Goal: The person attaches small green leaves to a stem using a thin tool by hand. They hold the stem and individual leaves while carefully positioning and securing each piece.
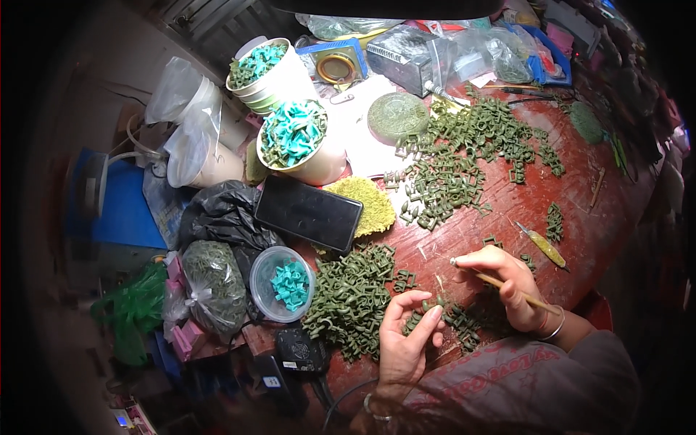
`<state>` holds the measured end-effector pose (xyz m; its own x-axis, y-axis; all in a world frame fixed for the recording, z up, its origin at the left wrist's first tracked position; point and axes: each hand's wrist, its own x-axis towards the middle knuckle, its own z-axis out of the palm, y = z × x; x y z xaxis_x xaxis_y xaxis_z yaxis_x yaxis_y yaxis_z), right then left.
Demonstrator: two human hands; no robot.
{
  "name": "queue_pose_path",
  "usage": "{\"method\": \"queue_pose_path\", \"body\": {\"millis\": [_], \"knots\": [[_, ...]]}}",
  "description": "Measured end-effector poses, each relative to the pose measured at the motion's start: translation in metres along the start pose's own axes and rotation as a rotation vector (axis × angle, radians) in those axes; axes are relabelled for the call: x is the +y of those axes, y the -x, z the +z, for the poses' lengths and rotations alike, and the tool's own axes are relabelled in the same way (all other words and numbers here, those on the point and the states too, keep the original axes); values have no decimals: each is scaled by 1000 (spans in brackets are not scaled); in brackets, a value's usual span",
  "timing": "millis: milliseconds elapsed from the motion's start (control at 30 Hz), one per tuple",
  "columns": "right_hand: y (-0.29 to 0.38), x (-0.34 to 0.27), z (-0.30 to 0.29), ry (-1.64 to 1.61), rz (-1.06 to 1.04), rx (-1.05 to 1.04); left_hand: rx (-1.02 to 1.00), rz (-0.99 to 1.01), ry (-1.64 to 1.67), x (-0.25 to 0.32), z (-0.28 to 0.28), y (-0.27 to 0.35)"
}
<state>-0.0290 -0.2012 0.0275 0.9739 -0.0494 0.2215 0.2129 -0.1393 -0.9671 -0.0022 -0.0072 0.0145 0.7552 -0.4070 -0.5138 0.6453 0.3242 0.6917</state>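
Observation:
My left hand (405,337) pinches a small dark green piece (440,300), seemingly of wax, between thumb and fingertips. More such pieces show under its fingers. In my right hand (511,283) lies a thin wooden stick-like tool (535,302), slanting across the palm towards the wrist. A tiny pale bit (453,261) shows at the right index fingertip; what it is I cannot tell. Left of the left hand spreads a big heap of green pieces (353,299). A smaller cluster of green pieces (465,329) sits between the hands, near the lap.
A yellow-handled knife (544,247) lies on the red table (549,212). Farther back are a wide spread of green pieces (484,136) and a round green disc (397,117). Leftward stand a black phone (308,212), a clear tub (258,285) and a white cup (321,163) of turquoise pieces.

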Motion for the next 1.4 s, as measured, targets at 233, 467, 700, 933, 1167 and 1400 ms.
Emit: {"method": "queue_pose_path", "body": {"millis": [233, 467, 700, 933, 1167, 1400], "knots": [[1, 4, 2, 205, -235, -30, 24, -20, 2, 4, -1, 0], [-2, 4, 12, 381, -409, -70, -1, -19, 51, -1, -5, -1], [1, 11, 14, 432, -431, -125, -15, 22, 24, -4, -6, -1], [3, 10, 8, 418, -375, -19, 17, 15, 59, -2, -3, -1], [-2, 6, 8, 431, -376, -81, 0, 1, 126, -5, -7, -3], [-1, 7, 10, 448, -370, -82, -37, -35, 101, -2, -8, -3]]}}
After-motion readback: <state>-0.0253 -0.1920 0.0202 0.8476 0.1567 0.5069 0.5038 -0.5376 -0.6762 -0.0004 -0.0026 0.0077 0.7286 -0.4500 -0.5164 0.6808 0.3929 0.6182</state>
